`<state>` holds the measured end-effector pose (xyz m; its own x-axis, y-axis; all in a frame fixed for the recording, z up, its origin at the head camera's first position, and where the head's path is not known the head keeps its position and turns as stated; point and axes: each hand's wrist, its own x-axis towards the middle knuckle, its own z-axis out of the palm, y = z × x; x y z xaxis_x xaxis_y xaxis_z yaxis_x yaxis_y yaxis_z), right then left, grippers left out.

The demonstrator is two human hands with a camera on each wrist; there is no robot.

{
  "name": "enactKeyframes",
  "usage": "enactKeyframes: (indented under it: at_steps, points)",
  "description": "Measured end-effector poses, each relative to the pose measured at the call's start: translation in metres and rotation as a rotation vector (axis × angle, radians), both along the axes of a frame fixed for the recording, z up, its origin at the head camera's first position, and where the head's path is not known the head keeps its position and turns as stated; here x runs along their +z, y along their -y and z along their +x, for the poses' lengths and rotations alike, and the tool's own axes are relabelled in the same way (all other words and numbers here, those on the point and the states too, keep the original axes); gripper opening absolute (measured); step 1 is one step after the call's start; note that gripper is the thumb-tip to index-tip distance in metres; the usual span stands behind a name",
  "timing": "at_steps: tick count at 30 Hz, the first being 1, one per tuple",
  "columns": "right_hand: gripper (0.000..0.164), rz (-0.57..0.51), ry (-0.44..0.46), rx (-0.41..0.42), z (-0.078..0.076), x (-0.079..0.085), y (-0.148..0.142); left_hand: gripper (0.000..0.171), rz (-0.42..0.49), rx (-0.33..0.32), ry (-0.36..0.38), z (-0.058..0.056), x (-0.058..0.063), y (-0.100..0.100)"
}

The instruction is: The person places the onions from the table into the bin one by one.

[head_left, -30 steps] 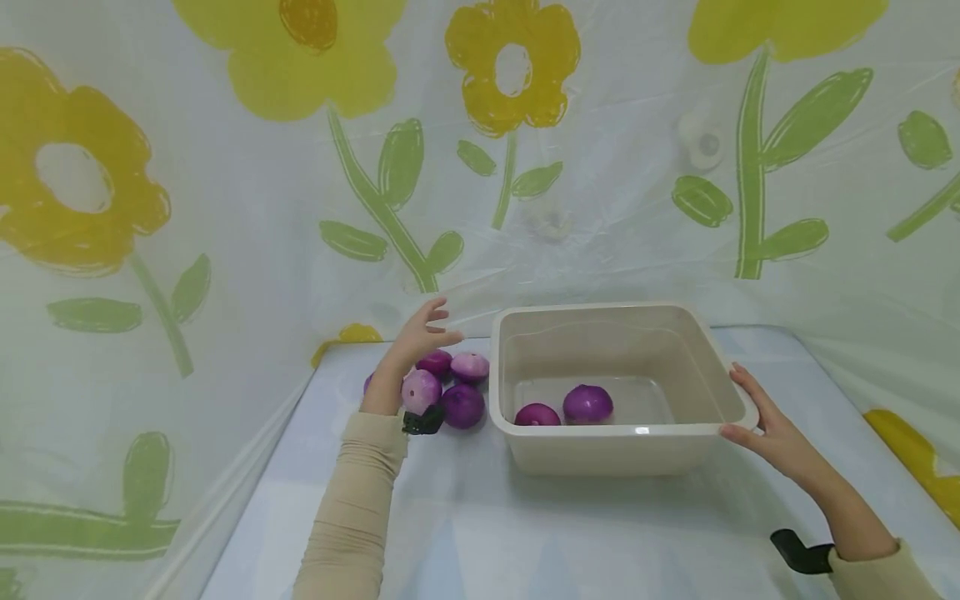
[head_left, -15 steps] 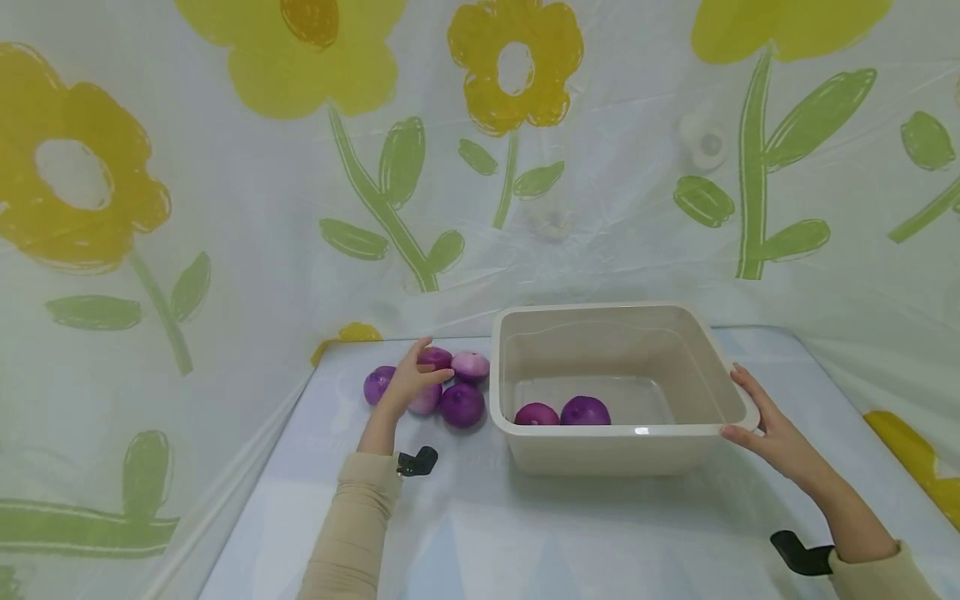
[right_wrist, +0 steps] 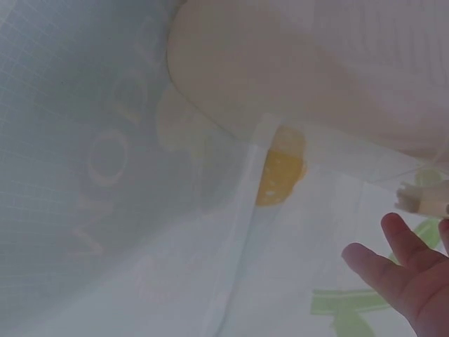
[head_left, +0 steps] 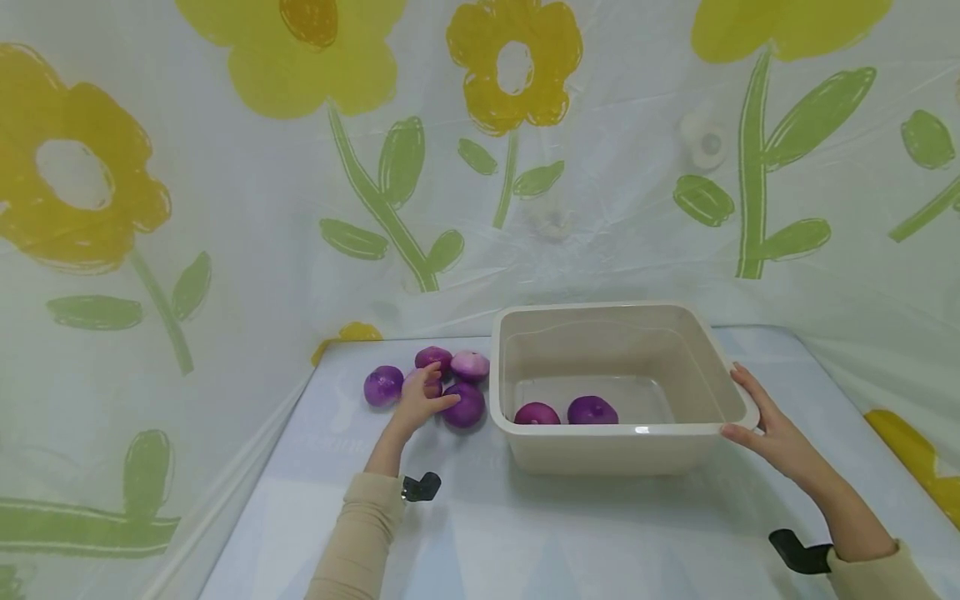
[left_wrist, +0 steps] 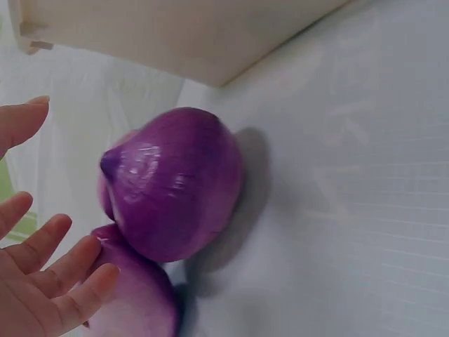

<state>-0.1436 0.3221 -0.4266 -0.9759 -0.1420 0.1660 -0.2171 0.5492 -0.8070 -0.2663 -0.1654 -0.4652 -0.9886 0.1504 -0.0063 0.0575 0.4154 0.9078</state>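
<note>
My left hand (head_left: 417, 407) hovers over a cluster of several purple onions, its thumb and fingers spread. A dark onion (head_left: 467, 408) lies beside the thumb, and a paler one is partly hidden behind the fingers. In the left wrist view, the fingertips overlap a lower onion (left_wrist: 137, 298), while a pointed onion (left_wrist: 179, 186) sits farther from the palm. On the other side, my right hand (head_left: 776, 437) rests against the right front corner of a beige plastic basin (head_left: 600, 450), thumb at the front rim and fingers along the side. Two onions (head_left: 592, 411) show inside the basin.
The onion cluster lies just left of the basin on a pale tabletop (head_left: 465, 533). Behind the table hangs a white curtain (head_left: 615, 208) printed with yellow flowers. Each wrist wears a black strap-like mount (head_left: 799, 552).
My left hand has come down and back toward me, onto the onions. One onion in the basin has rolled slightly. My right hand stays at the basin's corner.
</note>
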Motion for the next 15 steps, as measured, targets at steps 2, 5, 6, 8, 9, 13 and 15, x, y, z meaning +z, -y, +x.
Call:
enactKeyframes:
  at_steps: [2,5,6,8,9,13,15]
  points:
    - [0.084,-0.003,0.001,0.001,0.000,0.000,0.000,0.077,0.005,-0.010,0.001,0.002,-0.004,-0.002]
    - [0.084,-0.001,0.002,0.002,0.000,-0.001,-0.001,0.075,-0.014,-0.015,0.009,0.009,-0.002,-0.007]
    - [0.083,-0.003,0.001,0.003,0.000,-0.002,-0.001,0.075,-0.019,-0.016,0.006,0.009,-0.004,-0.008]
    - [0.083,-0.009,-0.001,0.007,0.000,-0.002,-0.001,0.074,-0.043,-0.011,-0.009,0.009,-0.009,-0.011]
    - [0.083,-0.011,-0.002,0.008,0.000,-0.003,-0.001,0.073,-0.068,-0.004,-0.011,0.009,-0.011,-0.013]
    - [0.083,-0.007,-0.012,0.006,0.000,-0.004,-0.001,0.073,-0.164,0.007,-0.058,0.003,-0.031,-0.016]
    - [0.083,-0.006,-0.018,0.007,0.000,-0.004,-0.001,0.072,-0.191,0.008,-0.076,0.003,-0.035,-0.019]
